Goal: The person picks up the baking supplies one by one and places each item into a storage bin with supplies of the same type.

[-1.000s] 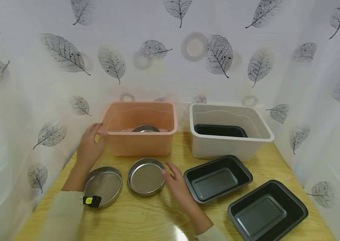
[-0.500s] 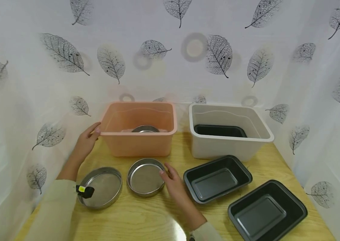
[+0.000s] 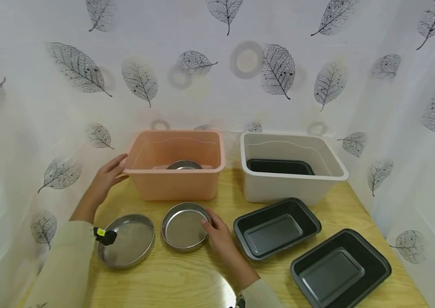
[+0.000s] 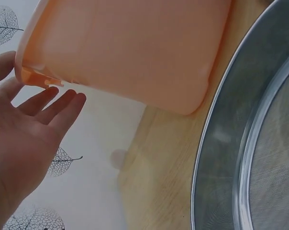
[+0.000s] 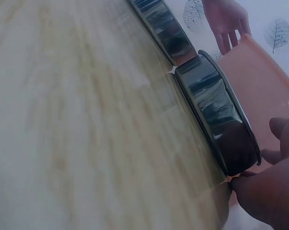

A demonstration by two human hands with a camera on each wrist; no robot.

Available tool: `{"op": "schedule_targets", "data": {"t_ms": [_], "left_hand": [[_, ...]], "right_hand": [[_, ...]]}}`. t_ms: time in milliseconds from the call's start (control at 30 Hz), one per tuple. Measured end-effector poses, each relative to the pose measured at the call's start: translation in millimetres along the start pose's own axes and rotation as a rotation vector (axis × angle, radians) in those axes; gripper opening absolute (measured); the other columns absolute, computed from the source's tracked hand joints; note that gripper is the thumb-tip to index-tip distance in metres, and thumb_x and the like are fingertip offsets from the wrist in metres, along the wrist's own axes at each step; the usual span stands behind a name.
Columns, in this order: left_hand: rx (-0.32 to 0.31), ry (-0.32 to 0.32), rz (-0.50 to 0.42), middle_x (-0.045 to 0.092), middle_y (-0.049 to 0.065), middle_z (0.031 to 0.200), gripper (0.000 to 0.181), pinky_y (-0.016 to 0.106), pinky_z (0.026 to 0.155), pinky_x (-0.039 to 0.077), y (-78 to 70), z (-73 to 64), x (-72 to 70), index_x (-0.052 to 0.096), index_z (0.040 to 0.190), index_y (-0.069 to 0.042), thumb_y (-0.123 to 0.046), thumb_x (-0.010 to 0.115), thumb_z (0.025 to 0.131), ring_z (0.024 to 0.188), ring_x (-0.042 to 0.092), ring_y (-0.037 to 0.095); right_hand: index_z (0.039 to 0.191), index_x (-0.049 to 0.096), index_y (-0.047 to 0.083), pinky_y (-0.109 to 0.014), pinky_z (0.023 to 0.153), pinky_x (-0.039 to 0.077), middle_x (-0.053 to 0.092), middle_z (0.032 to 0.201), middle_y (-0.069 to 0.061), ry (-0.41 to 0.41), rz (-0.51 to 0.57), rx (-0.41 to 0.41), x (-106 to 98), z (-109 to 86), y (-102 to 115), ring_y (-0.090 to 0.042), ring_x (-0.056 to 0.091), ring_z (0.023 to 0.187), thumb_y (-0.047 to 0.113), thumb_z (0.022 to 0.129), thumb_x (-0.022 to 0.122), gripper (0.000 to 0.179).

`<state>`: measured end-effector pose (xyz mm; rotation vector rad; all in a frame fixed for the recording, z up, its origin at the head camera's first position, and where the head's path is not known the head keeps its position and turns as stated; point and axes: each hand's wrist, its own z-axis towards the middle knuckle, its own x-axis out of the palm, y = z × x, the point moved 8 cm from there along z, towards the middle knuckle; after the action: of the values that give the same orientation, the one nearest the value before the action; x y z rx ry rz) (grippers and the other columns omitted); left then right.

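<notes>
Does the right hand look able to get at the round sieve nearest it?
Probably yes: the right hand is at the edge of that round sieve, and nothing visible stands between them.

In the head view, the front wall of the pink tub (image 3: 173, 185) is hiding the lower part of the inner sieve (image 3: 184, 164); the white tub (image 3: 279, 190) is doing likewise with the inner pan (image 3: 280, 167). The bottom edge is cutting off a corner of the near pan (image 3: 338, 273). In the left wrist view, the left sieve (image 4: 221, 134) is running past the right edge, and the left edge is cropping the left hand (image 4: 27, 136). In the right wrist view, the right edge is cropping the right hand (image 5: 276, 187), its fingertips are darkening against the right sieve (image 5: 216, 110), and the table (image 5: 82, 139) is blurring.
</notes>
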<state>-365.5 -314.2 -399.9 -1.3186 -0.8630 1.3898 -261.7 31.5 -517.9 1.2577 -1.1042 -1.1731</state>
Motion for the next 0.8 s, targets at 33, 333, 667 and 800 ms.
{"op": "schedule_targets", "data": {"t_ms": [33, 333, 667, 800], "left_hand": [[-0.005, 0.009, -0.019, 0.019, 0.032, 0.162, 0.062, 0.015, 0.093, 0.053, 0.6, 0.4, 0.0, 0.022, 0.16, -0.005, -0.034, 0.043, 0.109, 0.112, 0.053, -0.009], [-0.056, 0.045, -0.096, 0.013, 0.027, 0.165, 0.064, 0.016, 0.097, 0.051, 8.4, 4.5, 0.9, 0.02, 0.163, -0.015, -0.038, 0.045, 0.108, 0.12, 0.052, -0.003], [-0.067, 0.073, -0.068, 0.013, 0.027, 0.165, 0.064, 0.02, 0.102, 0.049, 11.9, 6.7, -0.2, 0.016, 0.163, -0.018, -0.038, 0.043, 0.109, 0.117, 0.054, -0.003], [-0.068, 0.077, -0.065, 0.012, 0.027, 0.166, 0.065, 0.02, 0.102, 0.049, 12.1, 7.6, 0.3, 0.015, 0.163, -0.018, -0.038, 0.043, 0.109, 0.117, 0.053, -0.002]], "right_hand": [[0.148, 0.048, -0.001, -0.051, 0.121, 0.03, 0.044, 0.155, -0.021, -0.001, -0.004, 0.005, 0.1, 0.5, -1.2, -0.038, 0.037, 0.146, 0.02, 0.102, 0.059, 0.051], [0.145, 0.049, -0.006, -0.055, 0.119, 0.03, 0.045, 0.152, -0.026, -0.015, -0.051, 0.022, 1.8, 2.9, -1.9, -0.043, 0.038, 0.144, 0.012, 0.102, 0.059, 0.048], [0.147, 0.05, 0.0, -0.051, 0.119, 0.033, 0.045, 0.153, -0.022, 0.021, -0.098, -0.03, 3.9, 3.9, -7.8, -0.039, 0.04, 0.144, 0.014, 0.099, 0.063, 0.051], [0.145, 0.052, -0.001, -0.05, 0.12, 0.031, 0.044, 0.153, -0.024, 0.035, -0.115, -0.055, 4.6, 5.8, -8.2, -0.039, 0.039, 0.145, 0.012, 0.098, 0.064, 0.05]]}}
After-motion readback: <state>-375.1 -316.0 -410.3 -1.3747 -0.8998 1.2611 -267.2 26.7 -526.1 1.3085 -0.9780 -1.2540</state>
